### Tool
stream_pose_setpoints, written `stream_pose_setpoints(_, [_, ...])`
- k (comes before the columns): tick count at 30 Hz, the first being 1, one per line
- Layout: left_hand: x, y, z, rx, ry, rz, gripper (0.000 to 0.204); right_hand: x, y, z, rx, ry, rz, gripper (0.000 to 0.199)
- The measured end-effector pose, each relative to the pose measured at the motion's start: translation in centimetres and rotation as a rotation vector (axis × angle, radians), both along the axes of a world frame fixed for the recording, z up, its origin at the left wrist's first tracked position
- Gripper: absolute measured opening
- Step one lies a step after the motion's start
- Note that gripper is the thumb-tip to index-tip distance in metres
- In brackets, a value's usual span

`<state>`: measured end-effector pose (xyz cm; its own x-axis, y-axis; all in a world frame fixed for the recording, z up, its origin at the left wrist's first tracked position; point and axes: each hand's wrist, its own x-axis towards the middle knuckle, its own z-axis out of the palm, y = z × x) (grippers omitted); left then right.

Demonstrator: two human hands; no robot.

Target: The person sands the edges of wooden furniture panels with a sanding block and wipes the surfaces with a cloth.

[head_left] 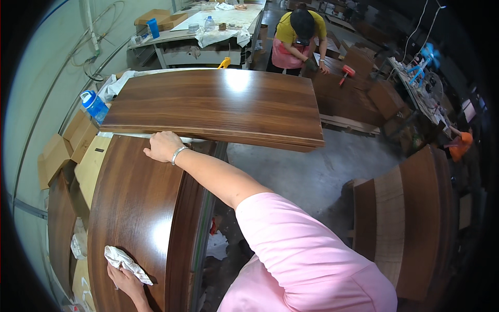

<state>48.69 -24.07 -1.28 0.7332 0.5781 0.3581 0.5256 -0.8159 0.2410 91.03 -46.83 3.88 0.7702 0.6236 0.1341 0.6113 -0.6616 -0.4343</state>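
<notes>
One blue bottle at far left; left hand pinches one white rag onto the near dark panel, right hand rests loosely curled on its far edge, second panel beyond.

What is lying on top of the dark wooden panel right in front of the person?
On the dark wooden panel lie the left hand, pressing a crumpled white cloth, and the right hand at its far edge. What lies under the panel is covered.
</notes>
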Motion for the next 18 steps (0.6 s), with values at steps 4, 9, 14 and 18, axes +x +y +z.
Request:
stream_pose_setpoints(4, [0.5, -0.4, 0.2, 0.022, 0.009, -0.011, 0.047, 0.2, -0.5, 0.0, 0.023, 0.002, -0.036, 0.05])
stream_pose_setpoints(9, [-0.9, 0.9, -0.8, 0.019, 0.009, 0.021, 0.052, 0.2, 0.1, -1.0, 0.074, -0.036, -0.023, 0.052])
stream_pose_setpoints(14, [0.8, -2.5, 2.3, -0.036, -0.062, -0.051, 0.055, -0.6, -0.3, 1.4, -0.052, -0.014, -0.028, 0.053])
stream_pose_setpoints(18, [2.3, -4.0, 3.8, -0.042, -0.069, -0.078, 0.054, 0.2, -0.4, 1.0, -0.064, -0.022, -0.03, 0.055])
